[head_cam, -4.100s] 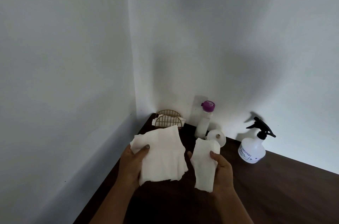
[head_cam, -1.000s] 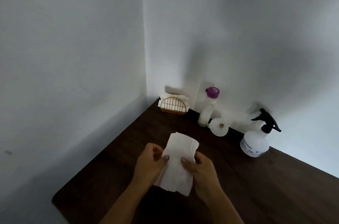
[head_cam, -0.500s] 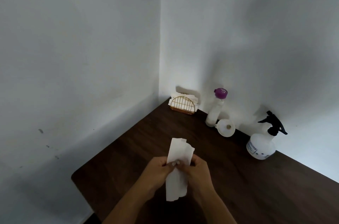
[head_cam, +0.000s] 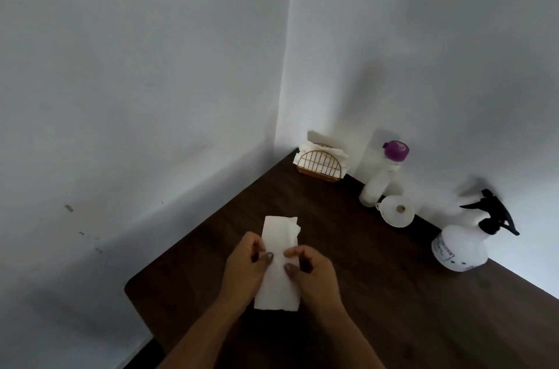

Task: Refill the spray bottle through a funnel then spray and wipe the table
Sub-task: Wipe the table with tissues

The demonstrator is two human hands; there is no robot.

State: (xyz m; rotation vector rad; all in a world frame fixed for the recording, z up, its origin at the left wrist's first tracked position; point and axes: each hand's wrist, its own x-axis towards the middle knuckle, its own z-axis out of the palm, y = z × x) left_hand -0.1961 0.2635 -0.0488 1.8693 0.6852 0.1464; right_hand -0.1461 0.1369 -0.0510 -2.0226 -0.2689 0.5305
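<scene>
Both grips are closed on one folded paper towel [head_cam: 279, 231]. The left hand [head_cam: 245, 266] pinches its left edge between thumb and fingers, and the right hand [head_cam: 313, 273] does the same on the right edge. The sheet is held upright as a narrow strip above the near part of the desk [head_cam: 372, 302], and it does not appear to touch the wood.

The spray bottle [head_cam: 459, 250] stands well apart to the right, near the wall, with its black trigger head screwed on. The funnel [head_cam: 396, 211] lies loose on the desk, its mouth tipped toward the camera, just beside a clear bottle with a purple cap [head_cam: 382, 176]. A wire holder of napkins [head_cam: 320, 164] sits in the corner.

Because the funnel is out and the trigger head is on, the refilling looks finished. The step in hand is most likely preparing the wipe — folding the towel into a pad. I cannot tell whether the dark wood is already wet.

The next move calls for one hand to take the whole pad so that the other is free. If the surface is dry, the right hand must reach far right for the sprayer. If it is wet, the pad goes down flat — pressed under straight fingers rather than pinched at the edges.
</scene>
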